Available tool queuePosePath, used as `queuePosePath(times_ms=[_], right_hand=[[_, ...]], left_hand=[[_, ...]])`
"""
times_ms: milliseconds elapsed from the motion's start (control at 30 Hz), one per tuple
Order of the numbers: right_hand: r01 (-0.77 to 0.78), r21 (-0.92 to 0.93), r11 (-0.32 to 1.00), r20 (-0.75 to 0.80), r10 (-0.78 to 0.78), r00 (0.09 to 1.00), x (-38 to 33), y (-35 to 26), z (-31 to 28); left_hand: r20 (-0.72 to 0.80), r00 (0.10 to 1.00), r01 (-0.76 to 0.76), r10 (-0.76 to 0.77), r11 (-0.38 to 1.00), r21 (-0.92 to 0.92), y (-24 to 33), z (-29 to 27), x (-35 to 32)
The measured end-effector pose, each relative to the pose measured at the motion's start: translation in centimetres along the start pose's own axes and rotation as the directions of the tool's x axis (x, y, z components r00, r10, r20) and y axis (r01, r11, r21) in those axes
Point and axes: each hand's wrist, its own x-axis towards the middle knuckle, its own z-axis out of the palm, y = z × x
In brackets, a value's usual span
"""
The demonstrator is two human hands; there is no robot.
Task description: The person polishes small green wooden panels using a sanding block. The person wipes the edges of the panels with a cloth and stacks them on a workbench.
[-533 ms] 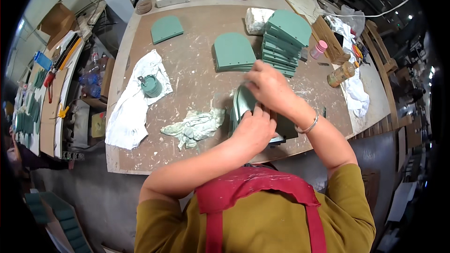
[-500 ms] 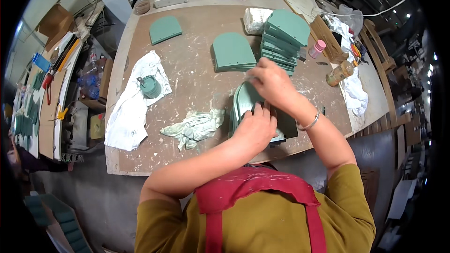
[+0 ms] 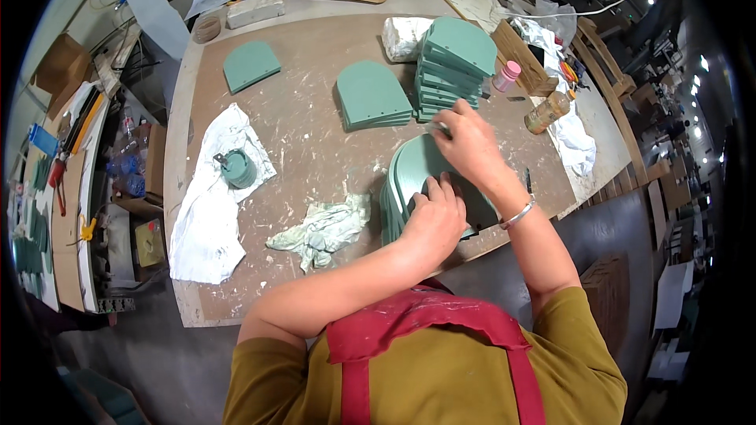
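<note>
On a paint-spattered counter (image 3: 315, 122), a green arched panel (image 3: 413, 177) is pressed flat by the left hand (image 3: 433, 216); the right hand (image 3: 465, 142), fingers pinched on something small, has been shifted toward the panel's top edge.

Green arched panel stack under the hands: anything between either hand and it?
Nothing visible. The left hand presses flat on the green arched panel stack, and the right hand rests at its far edge.
</note>
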Motion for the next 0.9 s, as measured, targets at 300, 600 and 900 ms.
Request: queuePosePath(times_ms=[300, 600, 900], right_hand=[[-0.147, -0.045, 0.988, -0.026, 0.146, 0.989, -0.6, -0.6, 1.0], [-0.457, -0.019, 0.889, -0.074, 0.454, 0.888, -5.8, 2.0, -2.6], [-0.479, 0.143, 0.866, 0.079, 0.472, 0.878, -7.8, 2.1, -6.0]], left_hand=[[0.080, 0.991, -0.108, 0.110, 0.994, -0.027, -0.8, -0.4, 0.1], [0.028, 0.995, -0.096, 0.098, 0.993, -0.066, -0.3, 0.6, 0.4], [0.020, 0.998, -0.055, 0.058, 0.992, -0.111, -0.6, 0.9, 0.1]])
